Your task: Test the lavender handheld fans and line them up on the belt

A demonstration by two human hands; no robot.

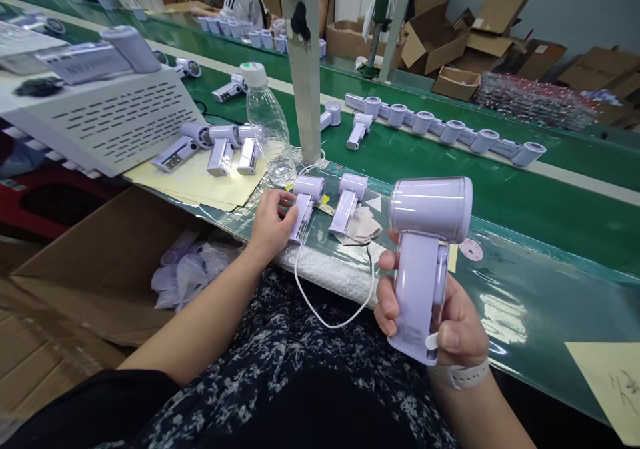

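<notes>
My right hand [460, 322] grips a lavender handheld fan [417, 282] by its handle, raised close to the camera with its round head on top. By my right thumb, a small white tab sticks out near the handle's base. At the bench edge, my left hand [274, 222] has its thumb and fingers closed around the handle of a second lavender fan [309, 188]. A third fan [353, 186] lies just right of it, beside a crumpled pale cloth [361, 226]. From the bench edge a white cable [320, 320] hangs down in a loop.
A clear plastic bottle [270, 122] stands behind my left hand, near a pale metal post [305, 69]. Several fans rest on yellow paper [200, 186] beside a vented white box [130, 116]. More fans line the green conveyor [425, 156]. An open carton [100, 262] is below left.
</notes>
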